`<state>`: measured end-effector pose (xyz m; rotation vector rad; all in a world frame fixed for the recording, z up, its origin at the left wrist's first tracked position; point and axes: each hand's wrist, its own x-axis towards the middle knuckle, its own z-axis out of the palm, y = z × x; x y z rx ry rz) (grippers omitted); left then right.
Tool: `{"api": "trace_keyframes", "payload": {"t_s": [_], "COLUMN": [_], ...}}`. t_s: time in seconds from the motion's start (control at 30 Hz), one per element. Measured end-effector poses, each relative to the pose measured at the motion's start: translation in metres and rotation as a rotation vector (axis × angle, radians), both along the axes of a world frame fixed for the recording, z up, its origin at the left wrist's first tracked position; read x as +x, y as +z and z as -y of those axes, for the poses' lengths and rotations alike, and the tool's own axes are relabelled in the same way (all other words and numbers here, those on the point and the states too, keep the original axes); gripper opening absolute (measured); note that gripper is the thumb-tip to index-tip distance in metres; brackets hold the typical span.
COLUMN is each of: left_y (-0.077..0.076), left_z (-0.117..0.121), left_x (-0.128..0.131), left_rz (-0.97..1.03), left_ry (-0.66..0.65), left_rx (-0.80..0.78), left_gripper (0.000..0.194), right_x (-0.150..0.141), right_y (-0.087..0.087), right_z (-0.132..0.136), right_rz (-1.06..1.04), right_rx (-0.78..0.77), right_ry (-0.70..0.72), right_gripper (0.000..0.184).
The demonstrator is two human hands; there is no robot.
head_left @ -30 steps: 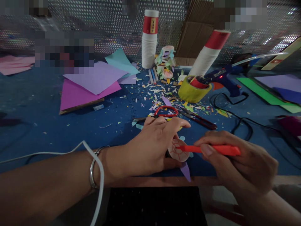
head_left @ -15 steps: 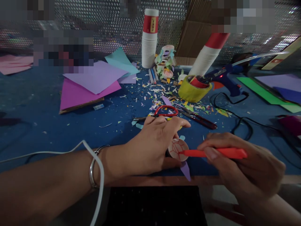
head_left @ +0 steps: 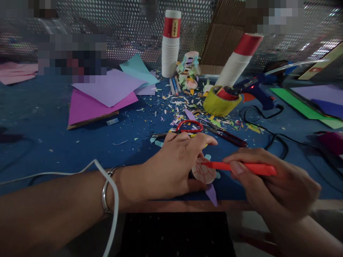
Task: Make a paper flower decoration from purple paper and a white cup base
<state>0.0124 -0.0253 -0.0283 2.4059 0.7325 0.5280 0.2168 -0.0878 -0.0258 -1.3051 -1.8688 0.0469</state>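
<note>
While your right hand (head_left: 273, 180) grips the red marker (head_left: 258, 169), your left hand (head_left: 174, 164) is holding the red-lined round disc (head_left: 205, 176), which lies between both hands, near the table (head_left: 66, 150) edge.

Pale round disc (head_left: 205, 174) | red-lined | red marker (head_left: 259, 169) | sideways, tip at disc

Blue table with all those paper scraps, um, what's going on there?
A person is using a red marker on a pale round piece. The left hand steadies the piece, and the right hand holds the marker with its tip at the face, where red lines show. A pointed purple bit sticks out below. Red-handled scissors lie just beyond the left hand, and a blue glue gun shows a red light farther back.
</note>
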Motion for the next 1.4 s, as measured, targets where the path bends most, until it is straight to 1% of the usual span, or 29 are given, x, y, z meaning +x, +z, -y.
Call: {"api": "trace_keyframes", "payload": {"t_s": [0.17, 0.3, 0.43, 0.73, 1.0, 1.2, 1.3, 1.4], "left_y": [0.0, 0.0, 0.001, 0.001, 0.0, 0.0, 0.0, 0.0], "left_z": [0.0, -0.001, -0.001, -0.001, -0.001, -0.001, -0.002, -0.002], "left_x": [-0.001, -0.001, 0.0, 0.0, 0.0, 0.0, 0.001, 0.0], "left_rz": [0.002, -0.002, -0.005, 0.001, -0.001, 0.0, 0.016, 0.02], "left_ry": [-0.006, -0.012, -0.01, -0.004, 0.001, -0.005, -0.009, -0.013], "left_rx": [-0.01, -0.009, -0.022, -0.029, -0.01, -0.017, -0.014, -0.024], "left_gripper": [0.069, 0.067, 0.072, 0.073, 0.073, 0.074, 0.07, 0.067], "right_x": [0.004, 0.003, 0.0, 0.003, 0.01, 0.005, 0.003, 0.003], "right_y": [0.001, 0.002, 0.002, 0.001, -0.002, -0.003, -0.002, -0.002], "right_z": [-0.001, 0.003, 0.008, 0.012, 0.007, 0.005, 0.003, 0.004], "right_rz": [0.078, 0.019, -0.045, -0.051, -0.01, 0.022, 0.047, 0.059], "right_rx": [0.038, 0.022, 0.012, 0.009, 0.093, 0.054, 0.036, 0.021], "right_ry": [0.037, 0.039, 0.034, 0.02, 0.117, 0.152, 0.174, 0.158], "right_gripper": [0.012, 0.012, 0.014, 0.012, 0.013, 0.013, 0.013, 0.013]}}
